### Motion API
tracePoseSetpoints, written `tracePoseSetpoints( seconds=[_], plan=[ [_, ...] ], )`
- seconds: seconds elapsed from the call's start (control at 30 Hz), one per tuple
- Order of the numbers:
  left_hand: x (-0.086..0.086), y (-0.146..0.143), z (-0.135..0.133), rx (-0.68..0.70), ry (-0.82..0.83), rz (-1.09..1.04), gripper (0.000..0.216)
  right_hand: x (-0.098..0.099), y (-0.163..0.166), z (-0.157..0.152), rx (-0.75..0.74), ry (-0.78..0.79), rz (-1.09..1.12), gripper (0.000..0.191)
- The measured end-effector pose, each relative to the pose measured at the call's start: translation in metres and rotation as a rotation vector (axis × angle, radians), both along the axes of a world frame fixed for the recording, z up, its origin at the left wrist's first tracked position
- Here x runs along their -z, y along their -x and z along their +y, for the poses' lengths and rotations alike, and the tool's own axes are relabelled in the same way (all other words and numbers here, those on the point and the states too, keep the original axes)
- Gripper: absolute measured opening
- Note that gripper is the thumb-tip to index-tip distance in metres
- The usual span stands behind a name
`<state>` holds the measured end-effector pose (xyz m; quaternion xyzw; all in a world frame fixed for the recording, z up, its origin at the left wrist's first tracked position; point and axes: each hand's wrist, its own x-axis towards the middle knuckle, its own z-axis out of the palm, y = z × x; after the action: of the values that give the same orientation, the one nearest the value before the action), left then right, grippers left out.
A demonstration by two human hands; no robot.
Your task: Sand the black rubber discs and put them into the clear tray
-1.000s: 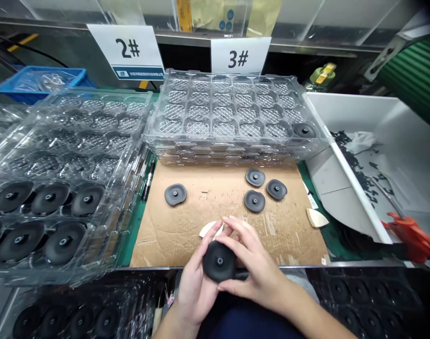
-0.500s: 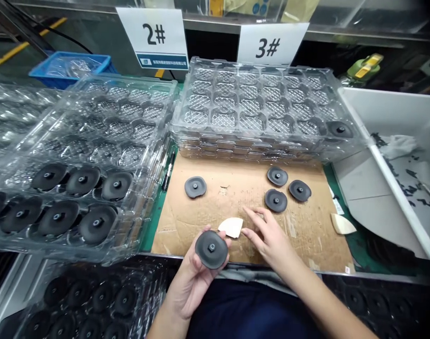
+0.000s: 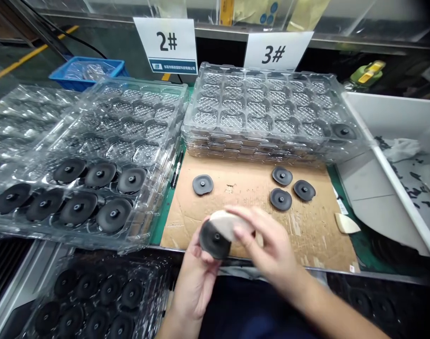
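Observation:
My left hand (image 3: 197, 273) grips a black round rubber disc (image 3: 212, 241) with a small centre hub, held upright over the near edge of the cardboard mat (image 3: 306, 235). My right hand (image 3: 267, 245) pinches a cream wedge-shaped pad (image 3: 224, 221) and presses it against the disc's upper rim. Several more black discs lie on the mat: one alone (image 3: 203, 184) to the left, three (image 3: 281, 198) grouped to the right.
A clear blister tray (image 3: 105, 136) at left holds several black discs in its near rows. Stacked clear trays (image 3: 271, 108) under the "3#" sign hold one disc at the right. More filled trays (image 3: 91, 301) sit below the bench edge. A white bin (image 3: 387, 155) stands right; another cream wedge (image 3: 345, 223) lies near it.
My right hand picked the cream wedge up off the cardboard and brought it onto the disc in my left hand. The view shifted a little to the left.

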<state>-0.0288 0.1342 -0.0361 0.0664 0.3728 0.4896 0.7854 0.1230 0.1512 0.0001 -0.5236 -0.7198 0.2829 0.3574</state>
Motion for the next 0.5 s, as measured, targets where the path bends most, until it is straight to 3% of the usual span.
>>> tracePoseSetpoints(
  seconds=[0.07,0.17,0.33,0.43,0.5],
  plan=[
    [-0.004,-0.005,-0.002,0.035,0.008,-0.012,0.055,-0.022,0.008,-0.006,-0.079,-0.068,0.040,0.034],
    [-0.011,-0.010,-0.003,0.044,-0.002,0.013,0.054,-0.038,0.013,-0.008,-0.239,-0.017,-0.030,0.028],
    [-0.024,-0.011,-0.006,0.061,-0.022,0.041,0.051,-0.040,0.013,-0.006,-0.093,-0.172,-0.009,0.028],
    [-0.027,-0.009,-0.008,0.054,-0.001,0.052,0.053,-0.041,0.010,-0.014,-0.200,-0.159,0.062,0.029],
    [-0.028,-0.011,-0.010,0.074,0.005,0.054,0.053,-0.043,0.008,-0.016,-0.195,-0.115,0.071,0.026]
  ],
)
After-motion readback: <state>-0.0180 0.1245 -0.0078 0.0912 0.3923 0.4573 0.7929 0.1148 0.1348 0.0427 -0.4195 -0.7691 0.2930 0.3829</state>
